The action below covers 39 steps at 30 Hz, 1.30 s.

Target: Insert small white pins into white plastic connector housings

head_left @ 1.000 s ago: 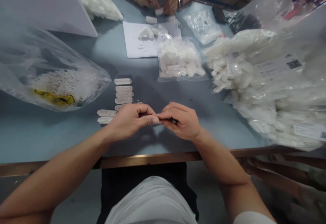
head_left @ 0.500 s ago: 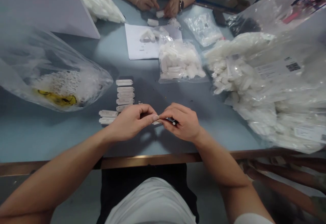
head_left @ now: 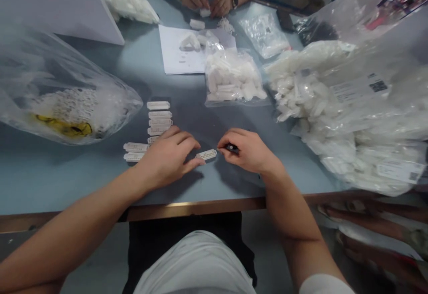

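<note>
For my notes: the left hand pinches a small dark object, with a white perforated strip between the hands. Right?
No: the head view shows the right hand pinching the small dark object. The white perforated strip lies between it and the left hand.

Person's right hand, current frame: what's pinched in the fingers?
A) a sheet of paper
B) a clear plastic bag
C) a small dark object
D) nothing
C. The right hand has a small dark object in its fingers, while the white perforated plastic block sits between it and the left hand.
</note>
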### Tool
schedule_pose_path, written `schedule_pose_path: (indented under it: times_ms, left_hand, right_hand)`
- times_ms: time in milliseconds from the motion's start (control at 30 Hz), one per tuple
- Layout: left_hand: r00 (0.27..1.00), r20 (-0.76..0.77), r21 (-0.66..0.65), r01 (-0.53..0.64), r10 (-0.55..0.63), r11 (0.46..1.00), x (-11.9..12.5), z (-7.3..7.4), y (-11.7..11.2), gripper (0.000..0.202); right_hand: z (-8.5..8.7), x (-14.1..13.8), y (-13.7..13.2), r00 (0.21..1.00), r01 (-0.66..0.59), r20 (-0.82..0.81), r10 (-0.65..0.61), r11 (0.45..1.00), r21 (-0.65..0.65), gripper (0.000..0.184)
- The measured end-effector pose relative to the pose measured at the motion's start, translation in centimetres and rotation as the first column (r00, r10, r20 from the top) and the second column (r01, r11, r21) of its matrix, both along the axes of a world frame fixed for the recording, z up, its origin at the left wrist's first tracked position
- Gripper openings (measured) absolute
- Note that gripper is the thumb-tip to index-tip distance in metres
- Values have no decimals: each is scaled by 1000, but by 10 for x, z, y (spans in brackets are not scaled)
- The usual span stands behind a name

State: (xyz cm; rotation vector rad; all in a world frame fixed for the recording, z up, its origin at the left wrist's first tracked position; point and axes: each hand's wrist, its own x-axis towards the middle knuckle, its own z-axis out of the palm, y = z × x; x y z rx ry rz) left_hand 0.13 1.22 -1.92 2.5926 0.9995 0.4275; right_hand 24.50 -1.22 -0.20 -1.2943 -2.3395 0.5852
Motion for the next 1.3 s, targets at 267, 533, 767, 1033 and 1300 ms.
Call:
schedule_pose_path:
  times_ms: [267,533,767,1033,1300]
  left_hand:
    - [984,-165,191,105,-74,976,7,-8,-7,27]
    - [983,-152,213,133,-102,968,9,-13,-8,24]
    - [985,-143,169,126,-102,978,9,-13,-7,25]
    - [986,-127,154,128,-109,980,9,-15,-6,26]
    - [985,-139,157,123,-101,980,9,-17,-6,26]
  right_hand:
    - [-10,-3,4,993,-45,101,56,993,-108,10]
    - [-10,-5,4,974,-69,213,77,997,-45,11]
    - [-7,-4,2,964,-83,251,87,996,-29,12]
    - [-5,-7,0,915,-139,385,116,990,32,12]
    - [-4,-8,-9,846,-261,509,156,955,142,21]
